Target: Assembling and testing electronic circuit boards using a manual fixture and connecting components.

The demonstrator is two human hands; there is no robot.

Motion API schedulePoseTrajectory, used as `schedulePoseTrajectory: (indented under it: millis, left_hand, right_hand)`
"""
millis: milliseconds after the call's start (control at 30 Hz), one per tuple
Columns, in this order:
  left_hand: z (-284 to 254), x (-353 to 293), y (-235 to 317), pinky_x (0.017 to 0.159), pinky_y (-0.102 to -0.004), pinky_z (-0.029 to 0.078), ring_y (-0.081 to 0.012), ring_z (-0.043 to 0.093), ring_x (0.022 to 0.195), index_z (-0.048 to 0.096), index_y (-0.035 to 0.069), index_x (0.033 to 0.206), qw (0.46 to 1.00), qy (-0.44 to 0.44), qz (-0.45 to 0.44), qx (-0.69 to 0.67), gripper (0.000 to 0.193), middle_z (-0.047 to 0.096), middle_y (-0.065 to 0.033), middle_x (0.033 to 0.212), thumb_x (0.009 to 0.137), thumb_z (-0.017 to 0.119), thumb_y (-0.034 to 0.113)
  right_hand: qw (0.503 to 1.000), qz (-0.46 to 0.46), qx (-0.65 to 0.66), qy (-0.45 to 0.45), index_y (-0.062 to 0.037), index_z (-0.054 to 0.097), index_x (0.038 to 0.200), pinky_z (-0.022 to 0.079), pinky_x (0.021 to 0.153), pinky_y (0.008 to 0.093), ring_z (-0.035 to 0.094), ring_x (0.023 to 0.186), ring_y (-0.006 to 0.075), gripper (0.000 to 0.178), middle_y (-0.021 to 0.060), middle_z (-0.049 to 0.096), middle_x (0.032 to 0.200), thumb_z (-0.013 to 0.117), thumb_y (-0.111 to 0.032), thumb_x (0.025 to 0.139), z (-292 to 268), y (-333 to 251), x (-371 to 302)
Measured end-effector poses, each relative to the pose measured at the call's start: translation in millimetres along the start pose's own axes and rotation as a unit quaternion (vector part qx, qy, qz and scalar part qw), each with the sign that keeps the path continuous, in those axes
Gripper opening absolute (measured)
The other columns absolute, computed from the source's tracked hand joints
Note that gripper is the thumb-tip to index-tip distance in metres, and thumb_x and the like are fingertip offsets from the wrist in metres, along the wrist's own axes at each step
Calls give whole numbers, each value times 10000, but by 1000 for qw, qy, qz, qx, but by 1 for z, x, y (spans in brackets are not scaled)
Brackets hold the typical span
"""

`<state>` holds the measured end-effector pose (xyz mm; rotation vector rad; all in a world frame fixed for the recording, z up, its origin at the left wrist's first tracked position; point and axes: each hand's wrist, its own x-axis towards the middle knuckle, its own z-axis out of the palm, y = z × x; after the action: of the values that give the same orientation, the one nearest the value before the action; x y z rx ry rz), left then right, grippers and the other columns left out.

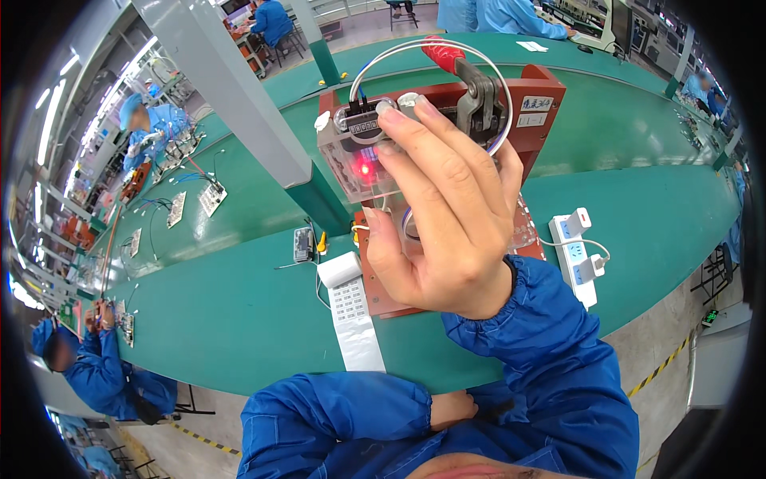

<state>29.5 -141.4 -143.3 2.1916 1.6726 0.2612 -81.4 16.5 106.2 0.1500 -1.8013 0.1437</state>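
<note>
My right hand (447, 199) is raised against a reddish-brown test fixture (531, 120), its fingers stretched out and apart. The index fingertip rests by a black module (363, 124) on top of a clear plastic block (339, 160). A red light (365, 169) glows inside that block. White wires (431, 44) loop from the module over a toggle clamp (479, 96) with a red handle (443, 54). My left hand (453, 409) lies low at the near table edge, touching nothing I can make out; its fingers are hidden by the right sleeve.
A roll of white labels (349, 303) lies on the green table (231, 319) left of the fixture. Beside it sits a small grey device (303, 244) with a cable. A white power strip (576, 259) is at the right. A grey post (231, 88) rises behind. Co-workers sit around.
</note>
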Motion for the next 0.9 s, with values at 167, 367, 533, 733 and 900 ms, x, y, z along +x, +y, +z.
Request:
schedulePoseTrajectory:
  millis: [167,367,533,733,900]
  left_hand:
    - [-1,1,2,574,-541,487,-318,668,859,733,90,860,1000,-11,-15,3,160,682,-118,823,754,653,180]
    - [-8,1,-3,598,-534,497,-328,671,848,727,85,863,999,-38,9,-7,168,684,-146,850,736,670,180]
    - [-12,3,-5,638,-531,507,-345,671,840,713,40,882,998,-55,27,-16,195,681,-170,851,740,660,164]
    - [-10,3,-10,652,-525,506,-353,669,841,704,35,889,997,-56,55,-16,204,677,-175,848,722,658,143]
    - [-7,2,-11,638,-520,503,-352,669,819,705,47,884,998,-40,46,-10,193,676,-170,840,728,656,150]
  right_hand:
    - [999,-12,10,28,-1,710,1118,397,962,453,620,1107,329,478,201,631,1262,668,-144,665,1,4,-1]
    - [996,5,-64,-68,-41,682,1237,376,968,453,559,1158,309,579,200,556,1364,690,-190,678,-4,-7,3]
    - [996,37,-51,-59,-61,671,1242,319,975,605,519,1265,290,576,173,510,1422,692,-265,704,4,-9,-4]
    - [993,34,-77,-88,-76,615,1333,343,954,539,497,1259,306,672,178,474,1438,711,-252,692,2,-9,-3]
    - [990,23,-92,-101,-91,579,1384,353,950,465,476,1253,317,733,168,465,1431,727,-241,682,1,-9,-3]
